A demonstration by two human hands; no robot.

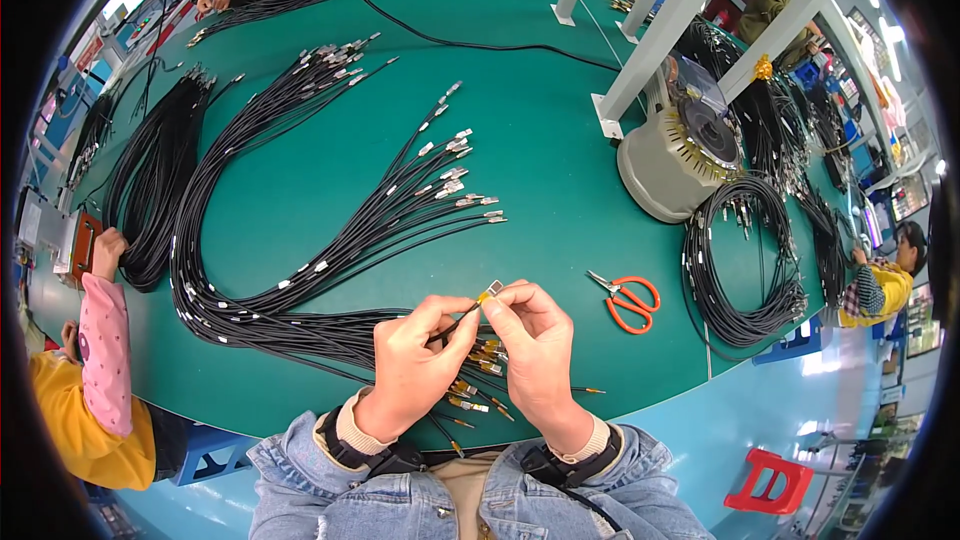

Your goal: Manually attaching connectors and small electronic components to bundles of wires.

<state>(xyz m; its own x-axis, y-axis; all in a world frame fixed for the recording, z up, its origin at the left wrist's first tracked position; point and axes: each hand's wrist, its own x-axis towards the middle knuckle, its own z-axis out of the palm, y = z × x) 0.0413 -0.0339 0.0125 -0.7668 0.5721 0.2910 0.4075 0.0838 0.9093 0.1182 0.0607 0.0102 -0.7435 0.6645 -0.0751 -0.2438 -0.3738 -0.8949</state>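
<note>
A metal cable connector (494, 288) with a yellow band behind it is pinched between my fingertips, over the green table (540, 180). My left hand (415, 360) is closed on the black cable (462, 320) just behind that connector. My right hand (538, 350) has thumb and forefinger pressed against the connector's side. Under and between my hands lie several loose cable ends (466, 400) with yellow bands and metal or copper-coloured tips. They belong to a long bundle of black cables (290, 325) that curves round on the left and fans out in silver connectors (450, 180).
Orange-handled scissors (632, 306) lie right of my hands. Farther right are a coiled cable bundle (700, 285), a grey rounded machine (665, 165) and white metal posts (665, 20). On the left, a co-worker's hand (110, 245) touches another bundle (160, 180). A red stool (768, 483) stands on the floor.
</note>
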